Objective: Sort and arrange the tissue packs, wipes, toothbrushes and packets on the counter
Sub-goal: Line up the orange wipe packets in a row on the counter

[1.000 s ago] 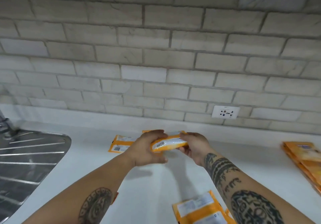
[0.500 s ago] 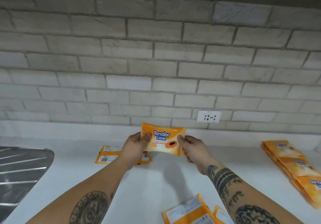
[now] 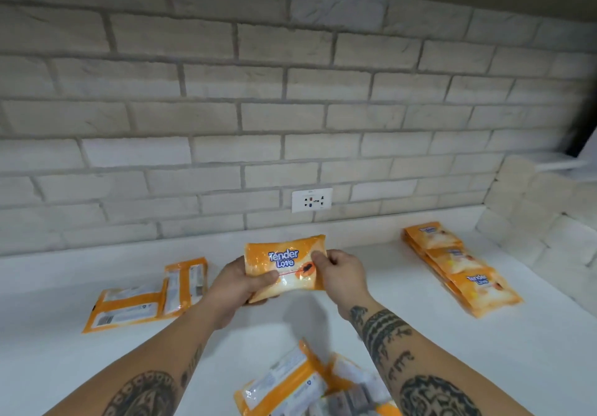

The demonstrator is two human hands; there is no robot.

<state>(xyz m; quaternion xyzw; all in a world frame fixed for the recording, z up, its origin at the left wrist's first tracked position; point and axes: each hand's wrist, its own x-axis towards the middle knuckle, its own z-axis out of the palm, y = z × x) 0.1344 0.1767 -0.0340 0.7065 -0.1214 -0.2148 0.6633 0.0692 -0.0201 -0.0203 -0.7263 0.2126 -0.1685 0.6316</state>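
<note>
Head view: an orange wipes pack [image 3: 288, 273] is being held above the white counter [image 3: 491, 354].
Left hand [image 3: 235, 288] is gripping its left edge; right hand [image 3: 343, 274] is pinching its right edge.

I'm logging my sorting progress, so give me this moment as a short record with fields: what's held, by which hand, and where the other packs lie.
held: pack, orange, label side toward the camera, above the counter
left hand: grips the pack's left end
right hand: pinches its right end
row: packs label up, overlapping in a line at the right
left packs: two, back side up, touching
near pile: back side up, cut off by the bottom edge
wall: outlet behind the held pack
</note>
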